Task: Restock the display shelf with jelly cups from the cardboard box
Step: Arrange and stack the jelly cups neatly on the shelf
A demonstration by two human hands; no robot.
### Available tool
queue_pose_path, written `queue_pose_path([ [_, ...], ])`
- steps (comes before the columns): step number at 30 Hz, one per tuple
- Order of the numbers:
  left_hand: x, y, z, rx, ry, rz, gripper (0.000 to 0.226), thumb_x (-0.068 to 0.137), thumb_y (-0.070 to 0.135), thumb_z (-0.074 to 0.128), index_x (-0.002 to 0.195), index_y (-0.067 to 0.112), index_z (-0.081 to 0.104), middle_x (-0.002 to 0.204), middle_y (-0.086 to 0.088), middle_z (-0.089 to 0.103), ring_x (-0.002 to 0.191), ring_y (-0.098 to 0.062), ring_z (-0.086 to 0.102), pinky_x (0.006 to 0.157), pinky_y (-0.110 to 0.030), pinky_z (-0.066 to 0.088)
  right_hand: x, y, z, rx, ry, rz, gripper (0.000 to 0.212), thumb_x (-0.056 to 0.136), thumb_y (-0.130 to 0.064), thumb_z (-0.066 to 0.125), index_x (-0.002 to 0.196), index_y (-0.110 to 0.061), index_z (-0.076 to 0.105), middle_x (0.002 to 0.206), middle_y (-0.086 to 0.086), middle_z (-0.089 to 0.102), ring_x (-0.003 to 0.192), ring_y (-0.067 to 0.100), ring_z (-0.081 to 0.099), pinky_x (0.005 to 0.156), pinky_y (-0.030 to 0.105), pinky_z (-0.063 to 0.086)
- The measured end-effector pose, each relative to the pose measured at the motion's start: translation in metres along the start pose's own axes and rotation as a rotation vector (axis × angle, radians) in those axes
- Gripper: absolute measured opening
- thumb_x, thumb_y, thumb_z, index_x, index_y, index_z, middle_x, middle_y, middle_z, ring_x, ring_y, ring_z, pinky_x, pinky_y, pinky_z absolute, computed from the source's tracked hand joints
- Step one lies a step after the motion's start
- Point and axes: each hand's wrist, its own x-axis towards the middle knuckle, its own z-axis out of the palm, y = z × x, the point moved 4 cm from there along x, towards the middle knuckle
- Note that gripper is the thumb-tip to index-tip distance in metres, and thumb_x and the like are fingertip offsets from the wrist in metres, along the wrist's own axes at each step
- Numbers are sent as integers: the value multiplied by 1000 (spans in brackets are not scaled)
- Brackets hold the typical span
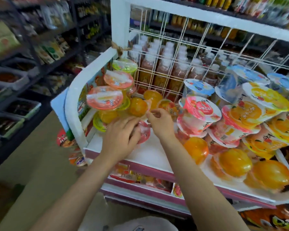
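The pink-lid cup [144, 132] sits on the white shelf [150, 155] at its near-left part, right under the left hand [122, 139], whose fingers [134, 136] curl over its top and grip it. Just beyond it there's a loose heap of orange cups [138, 106] lying on their sides, and a leaning stack of pink-lid cups [105, 97] against the shelf's left wall [73, 104]. To the right, bigger tubs [200, 112] are piled up tilted too.

What I'd worry about: everything here is stacked pretty sloppy. Nudge that left stack while setting the cup in and the top ones slide off, maybe over the near edge to the floor [40, 164]. The round orange ones look like they'd roll with any bump. Same for the tub pile on the right if the right forearm swings into it.

Hands: both arms reach forward from the near side, roughly parallel. The right hand [158, 124] hovers just beside the orange cups, thumb and forefinger nearly together as if pinching something small; it's blurry, so I can't tell if it's actually holding a lid edge or nothing. No cardboard box in view. Behind the wire grid [165, 67], bottles [165, 64] stand in rows.
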Motion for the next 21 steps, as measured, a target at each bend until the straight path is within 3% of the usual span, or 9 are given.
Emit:
queue_pose_path([
  [2,-1,-1,-1,-7,7,-17,38,97,33,46,126,19,65,121,1,69,109,-18,59,91,-31,38,13,2,8,56,-10,101,28,93,-32,65,110,-9,64,103,9,68,84,25,69,84,50,57],
  [4,-2,-3,0,-16,-2,-36,40,96,34,44,126,18,66,122,0,68,110,-18,58,92,-30,34,24,4,15,83,-43,183,20,96,-27,61,100,-8,65,97,10,68,82,25,68,85,48,57],
  [7,-3,-6,5,-21,-35,-54,45,95,37,41,126,17,66,123,0,68,109,-21,59,93,-33,36,35,9,27,154,-81,277,23,97,-13,56,76,-7,64,82,16,65,78,27,63,68,35,53],
  [10,-3,-8,7,-23,-54,-68,46,96,38,39,125,16,66,125,1,67,109,-21,59,94,-34,37,38,13,34,216,-71,320,20,95,-4,57,77,-6,64,73,13,66,61,20,64,51,18,50],
  [12,-3,-7,5,-27,-39,-63,46,95,38,39,124,15,67,124,0,67,109,-20,59,95,-33,36,36,12,37,261,-63,340,10,95,-3,59,87,-4,65,69,8,64,51,10,62,43,14,46],
  [15,-3,-8,4,-27,-23,-51,45,95,37,41,122,13,68,121,-1,68,107,-21,59,94,-32,35,34,15,39,280,-58,338,4,93,-4,61,91,-7,63,71,6,64,59,14,62,44,15,46],
  [18,-4,-8,5,-15,-38,-51,46,95,37,40,123,12,67,121,-3,68,108,-23,60,95,-34,36,32,13,34,260,-28,284,9,92,-4,58,87,-10,61,81,11,67,76,27,69,61,27,57],
  [21,-4,-7,4,-15,-41,-65,46,95,38,40,122,13,67,121,-3,68,109,-23,60,95,-33,35,27,3,25,305,-44,193,11,99,-3,47,91,-8,51,85,18,66,61,19,73,51,27,56],
])
